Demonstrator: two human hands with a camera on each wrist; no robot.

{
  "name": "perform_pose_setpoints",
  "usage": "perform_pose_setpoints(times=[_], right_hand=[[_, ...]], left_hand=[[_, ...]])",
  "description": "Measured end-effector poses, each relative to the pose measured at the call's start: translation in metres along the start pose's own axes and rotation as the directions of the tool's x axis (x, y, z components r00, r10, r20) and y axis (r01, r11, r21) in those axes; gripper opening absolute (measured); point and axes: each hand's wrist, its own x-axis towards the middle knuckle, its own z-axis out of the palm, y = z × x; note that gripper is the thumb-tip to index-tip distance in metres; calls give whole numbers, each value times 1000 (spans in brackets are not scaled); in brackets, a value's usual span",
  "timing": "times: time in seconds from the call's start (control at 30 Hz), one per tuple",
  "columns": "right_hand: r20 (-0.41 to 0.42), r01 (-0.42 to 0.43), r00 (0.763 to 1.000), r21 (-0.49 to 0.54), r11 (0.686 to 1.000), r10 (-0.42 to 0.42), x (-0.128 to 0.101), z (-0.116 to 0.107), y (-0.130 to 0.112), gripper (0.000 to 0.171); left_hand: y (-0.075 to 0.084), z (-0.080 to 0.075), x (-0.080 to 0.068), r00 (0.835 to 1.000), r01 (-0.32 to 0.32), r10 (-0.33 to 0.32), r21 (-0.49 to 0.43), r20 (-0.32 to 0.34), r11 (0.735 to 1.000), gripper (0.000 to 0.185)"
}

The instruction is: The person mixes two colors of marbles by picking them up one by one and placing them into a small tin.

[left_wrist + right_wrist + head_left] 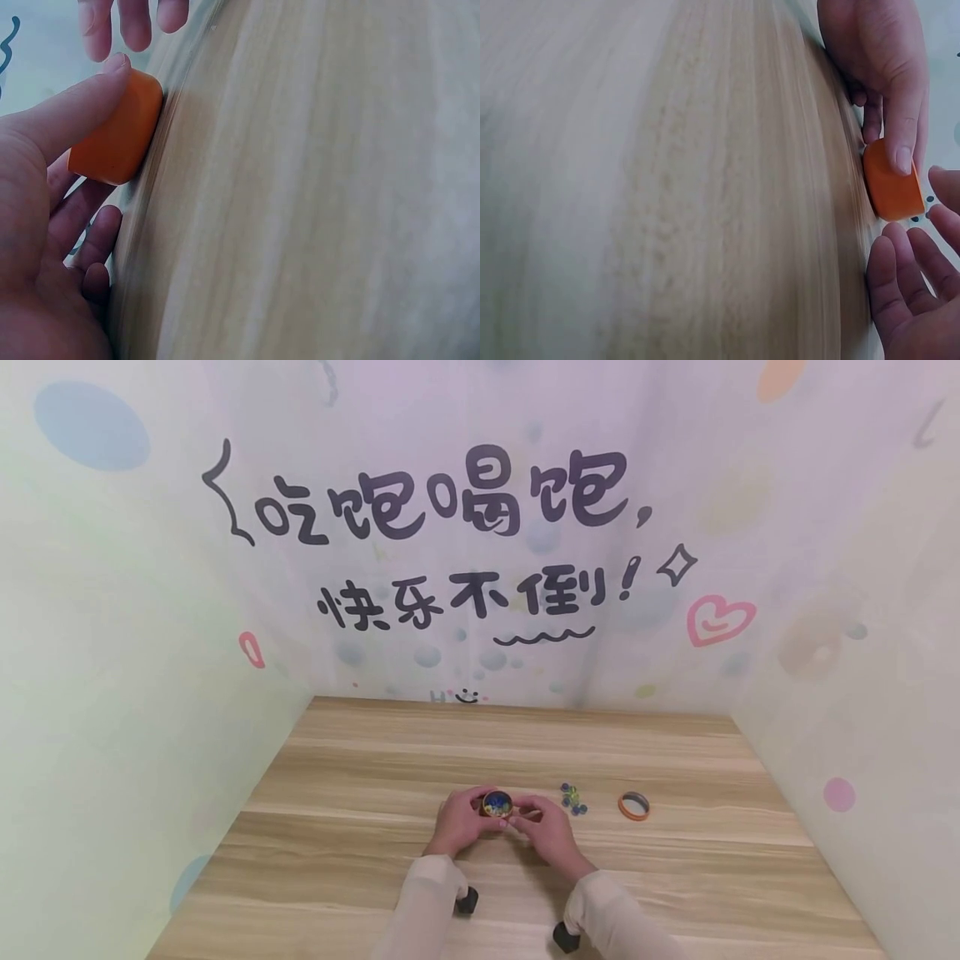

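A small round orange container [120, 142] stands on the wooden table, with blue and pale yellow beads [497, 807] inside it. My left hand [459, 822] grips it from the left, the thumb lying along its side. Close by on the right is my right hand [551, 831], its fingers loosely bent and holding nothing. In the right wrist view, a narrow gap shows between the right fingertips [883, 251] and the container's wall.
Several loose blue and yellow-green beads [574, 797] lie on the table beyond the right hand. Farther right is an orange ring-shaped lid [635, 817]. Printed white walls [480, 410] surround the wooden tabletop [360, 777] at the back and both sides.
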Motion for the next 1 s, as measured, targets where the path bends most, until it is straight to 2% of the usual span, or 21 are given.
perform_pose_setpoints(times=[0.17, 0.57, 0.83, 1.0], right_hand=[[13, 5, 1000, 2, 1000, -5, -1, -4, 3, 30], [63, 49, 997, -110, 993, -42, -3, -16, 9, 34], [54, 75, 996, -181, 981, -66, -4, -21, 11, 39], [3, 60, 998, -232, 971, -61, -6, -25, 10, 43]], left_hand=[[0, 0, -1, 1000, 4, -4, 6, 0, 1000, 59], [-1, 0, -1, 1000, 25, -25, 9, 3, 1000, 60], [-1, 1, 0, 999, 38, -38, 15, 3, 999, 60], [-1, 1, 0, 999, 41, -41, 13, 4, 999, 59]])
